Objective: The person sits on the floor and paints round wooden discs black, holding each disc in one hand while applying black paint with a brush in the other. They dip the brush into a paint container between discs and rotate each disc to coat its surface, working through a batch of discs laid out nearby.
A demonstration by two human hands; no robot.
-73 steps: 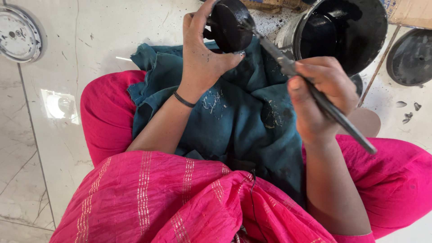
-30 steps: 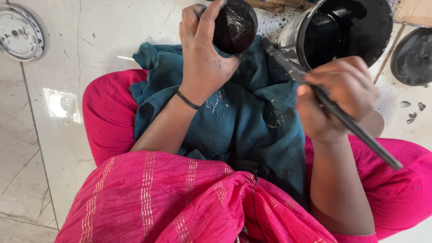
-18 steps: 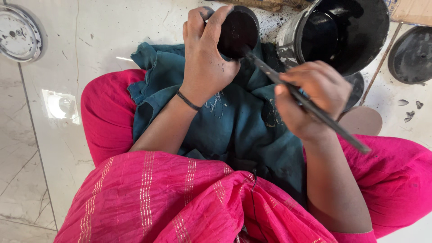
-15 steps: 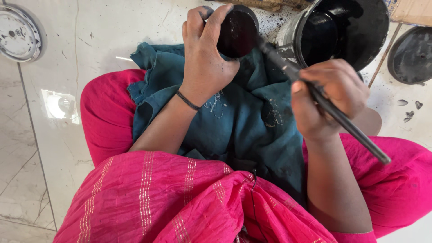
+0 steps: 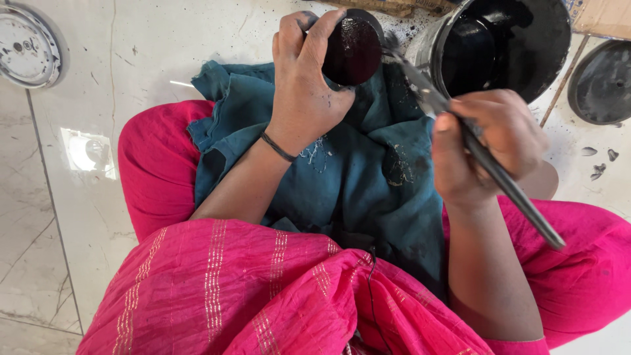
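- Since half a second ago the right hand (image 5: 485,148) has drawn back slightly toward the body, and the brush (image 5: 483,158) it holds has tipped so its bristle end now sits at the right rim of the small round object (image 5: 351,49) rather than across its face.
- Left hand (image 5: 305,89) has hardly shifted; it keeps the round object raised at the same spot above the lap, near the top edge of the view.
- Left hand is curled around the object's left side, fingers (image 5: 309,33) wrapped over the top and thumb pressed at the lower edge, so it is closed on it.
- Right hand is closed in a fist round the middle of the brush handle, whose grey shaft runs out past the wrist toward the lower right.
- Round object looks dark, near black with a deep reddish sheen, glossy and wet on the face turned to the camera; its outline is a smooth disc or bowl shape.
- It hangs just above a teal cloth (image 5: 355,177) spread over the lap and spotted with dark marks, with pink clothing (image 5: 263,289) around it.
- Just beyond the brush stands an open metal tin (image 5: 503,43) black inside, with a dark round lid (image 5: 601,82) on the pale floor (image 5: 131,72) to its right.
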